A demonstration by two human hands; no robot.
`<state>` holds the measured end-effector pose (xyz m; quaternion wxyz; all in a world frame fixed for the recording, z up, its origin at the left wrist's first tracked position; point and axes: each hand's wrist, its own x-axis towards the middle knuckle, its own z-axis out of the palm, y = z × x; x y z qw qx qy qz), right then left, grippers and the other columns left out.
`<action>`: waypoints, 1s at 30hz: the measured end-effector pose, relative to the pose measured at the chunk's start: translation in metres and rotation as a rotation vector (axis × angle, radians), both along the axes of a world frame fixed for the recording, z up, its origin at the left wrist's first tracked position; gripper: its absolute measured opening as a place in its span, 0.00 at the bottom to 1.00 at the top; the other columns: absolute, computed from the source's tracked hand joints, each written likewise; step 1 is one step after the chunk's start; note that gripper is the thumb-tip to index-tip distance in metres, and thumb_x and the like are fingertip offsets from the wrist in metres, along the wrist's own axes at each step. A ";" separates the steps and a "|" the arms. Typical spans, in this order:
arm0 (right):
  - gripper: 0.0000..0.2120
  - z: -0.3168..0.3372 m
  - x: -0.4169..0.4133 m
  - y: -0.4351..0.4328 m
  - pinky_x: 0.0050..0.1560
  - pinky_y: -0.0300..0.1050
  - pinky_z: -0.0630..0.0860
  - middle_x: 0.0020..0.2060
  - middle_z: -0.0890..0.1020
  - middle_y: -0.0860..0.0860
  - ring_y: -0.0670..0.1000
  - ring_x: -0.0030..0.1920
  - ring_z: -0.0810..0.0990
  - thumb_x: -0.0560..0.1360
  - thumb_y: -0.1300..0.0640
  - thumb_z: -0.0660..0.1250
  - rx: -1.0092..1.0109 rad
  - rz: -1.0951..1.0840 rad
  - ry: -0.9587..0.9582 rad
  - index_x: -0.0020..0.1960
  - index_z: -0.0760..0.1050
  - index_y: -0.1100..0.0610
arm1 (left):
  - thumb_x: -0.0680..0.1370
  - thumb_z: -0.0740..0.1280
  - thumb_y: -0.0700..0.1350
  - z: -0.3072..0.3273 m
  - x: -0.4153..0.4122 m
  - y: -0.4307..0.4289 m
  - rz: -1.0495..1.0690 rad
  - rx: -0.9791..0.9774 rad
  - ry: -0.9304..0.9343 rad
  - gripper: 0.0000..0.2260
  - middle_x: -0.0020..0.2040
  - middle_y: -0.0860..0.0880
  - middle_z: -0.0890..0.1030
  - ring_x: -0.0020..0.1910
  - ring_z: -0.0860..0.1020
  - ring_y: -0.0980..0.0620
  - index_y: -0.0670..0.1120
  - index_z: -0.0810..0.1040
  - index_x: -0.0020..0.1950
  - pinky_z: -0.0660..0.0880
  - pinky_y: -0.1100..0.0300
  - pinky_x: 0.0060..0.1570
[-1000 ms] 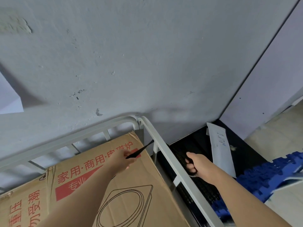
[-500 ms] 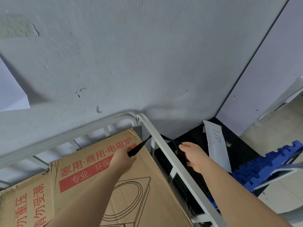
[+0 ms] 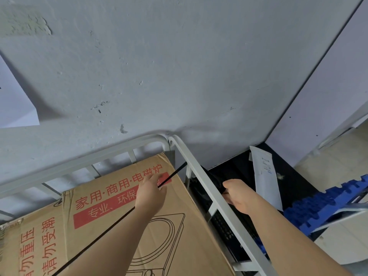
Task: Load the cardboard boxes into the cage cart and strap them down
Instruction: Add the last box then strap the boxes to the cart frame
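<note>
Light is diffuse, cool and moderately bright across the wall (image 3: 179, 66). Soft shadows lie on it above the right hand (image 3: 239, 196) and far up-left of the left hand (image 3: 151, 194). Straight edges bow toward the frame borders; detail is slightly soft overall.

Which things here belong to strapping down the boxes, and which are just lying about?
Job: cardboard box, black strap, cage cart rail, left hand, right hand.
Lying about: white envelope, blue pallet, white sheet on wall.
</note>
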<state>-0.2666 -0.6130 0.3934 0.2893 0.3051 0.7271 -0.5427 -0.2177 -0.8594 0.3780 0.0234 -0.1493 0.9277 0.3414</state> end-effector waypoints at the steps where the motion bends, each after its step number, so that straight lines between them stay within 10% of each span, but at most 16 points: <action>1: 0.11 -0.001 0.000 0.000 0.37 0.48 0.66 0.36 0.69 0.58 0.56 0.36 0.67 0.73 0.65 0.59 0.006 0.010 0.002 0.48 0.69 0.75 | 0.77 0.66 0.44 0.000 0.002 0.004 -0.026 -0.008 0.046 0.18 0.65 0.52 0.74 0.64 0.72 0.51 0.51 0.73 0.67 0.71 0.56 0.63; 4: 0.15 -0.005 -0.002 0.000 0.31 0.44 0.65 0.34 0.69 0.56 0.52 0.31 0.66 0.78 0.67 0.56 0.021 0.007 -0.001 0.61 0.67 0.76 | 0.77 0.68 0.45 0.000 0.007 0.022 -0.188 0.066 0.011 0.16 0.61 0.58 0.77 0.63 0.72 0.57 0.55 0.75 0.64 0.69 0.58 0.66; 8: 0.12 -0.002 -0.003 -0.004 0.33 0.45 0.65 0.32 0.67 0.55 0.50 0.30 0.65 0.78 0.67 0.55 0.050 0.029 0.010 0.36 0.66 0.59 | 0.78 0.66 0.49 -0.008 0.007 0.050 -0.436 0.011 -0.195 0.24 0.71 0.54 0.67 0.72 0.61 0.51 0.59 0.65 0.73 0.60 0.52 0.71; 12: 0.11 0.000 -0.001 -0.004 0.40 0.48 0.66 0.34 0.67 0.55 0.52 0.31 0.66 0.77 0.65 0.55 0.035 0.083 0.026 0.38 0.66 0.56 | 0.78 0.64 0.54 -0.016 0.005 0.072 -0.487 0.187 -0.395 0.22 0.71 0.50 0.64 0.71 0.60 0.48 0.56 0.66 0.72 0.60 0.49 0.69; 16: 0.09 -0.002 0.002 -0.001 0.35 0.46 0.77 0.39 0.76 0.60 0.54 0.34 0.77 0.80 0.64 0.57 -0.058 0.129 0.021 0.51 0.75 0.66 | 0.80 0.61 0.53 -0.010 0.012 0.064 -0.355 0.523 -0.361 0.13 0.48 0.53 0.82 0.49 0.78 0.48 0.46 0.80 0.51 0.72 0.50 0.58; 19: 0.09 0.002 0.009 -0.002 0.35 0.45 0.71 0.36 0.76 0.60 0.55 0.35 0.74 0.76 0.64 0.60 -0.005 0.194 0.009 0.44 0.79 0.62 | 0.79 0.63 0.53 0.005 0.035 0.046 -0.324 0.641 -0.283 0.16 0.29 0.52 0.77 0.33 0.74 0.48 0.48 0.74 0.33 0.72 0.47 0.44; 26: 0.14 0.046 0.036 -0.021 0.40 0.48 0.54 0.32 0.60 0.51 0.51 0.34 0.56 0.70 0.64 0.55 0.101 0.274 0.161 0.33 0.53 0.51 | 0.81 0.60 0.51 0.060 0.108 -0.042 -0.063 0.609 -0.256 0.18 0.24 0.52 0.69 0.26 0.66 0.53 0.45 0.71 0.34 0.68 0.57 0.36; 30: 0.14 0.090 0.070 -0.047 0.34 0.46 0.53 0.32 0.61 0.52 0.49 0.32 0.58 0.75 0.68 0.53 0.168 0.366 0.262 0.33 0.57 0.55 | 0.82 0.60 0.47 0.094 0.159 -0.068 -0.026 0.487 -0.333 0.16 0.25 0.50 0.69 0.24 0.66 0.55 0.43 0.75 0.36 0.68 0.64 0.28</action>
